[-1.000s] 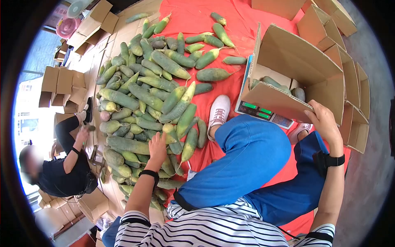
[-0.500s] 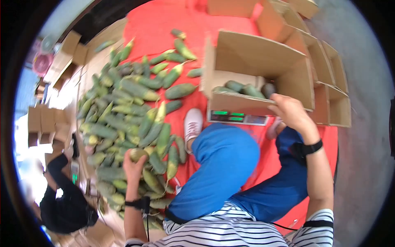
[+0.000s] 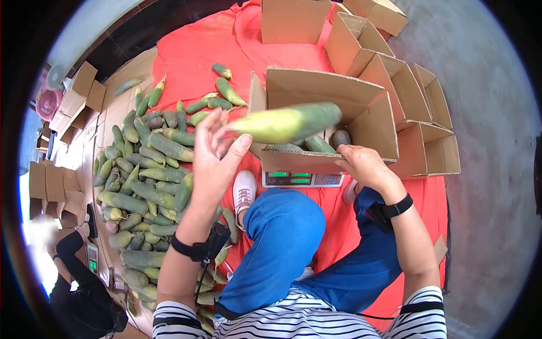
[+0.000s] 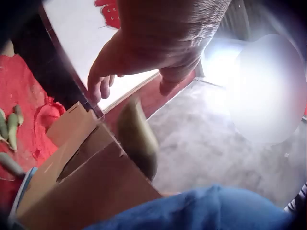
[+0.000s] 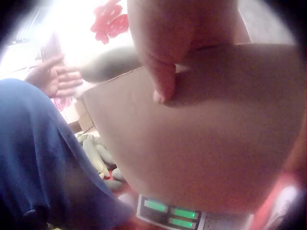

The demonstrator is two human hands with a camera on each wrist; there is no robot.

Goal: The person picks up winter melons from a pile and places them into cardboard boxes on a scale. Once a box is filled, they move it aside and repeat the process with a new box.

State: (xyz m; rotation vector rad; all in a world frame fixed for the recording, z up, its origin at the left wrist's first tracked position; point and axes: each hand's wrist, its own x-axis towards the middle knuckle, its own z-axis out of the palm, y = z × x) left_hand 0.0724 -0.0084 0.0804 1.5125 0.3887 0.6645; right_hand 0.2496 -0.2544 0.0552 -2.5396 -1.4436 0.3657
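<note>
A green radish (image 3: 288,122) with a pale yellow-green end hangs in mid-air above the front wall of a cardboard box (image 3: 299,163). Just left of its pale end is the left hand (image 3: 213,155), fingers spread; the left wrist view shows a gap between that hand (image 4: 153,43) and the radish (image 4: 137,139). The right hand (image 3: 370,169) grips the box's near edge, its thumb on the outer face in the right wrist view. Several radishes (image 3: 319,144) lie inside the box, which rests on a scale (image 3: 288,179) with green displays.
A large pile of radishes (image 3: 149,195) lies to the left, partly on red cloth (image 3: 197,42). Several cardboard boxes (image 3: 432,150) stand at the right and back. Another person (image 3: 84,294) is at the far left, near more boxes. The wearer's knees are below the scale.
The left hand has picked up a radish from the pile, moved it right to the box and let it go. The right hand stays on the box edge. The head view has shifted.
</note>
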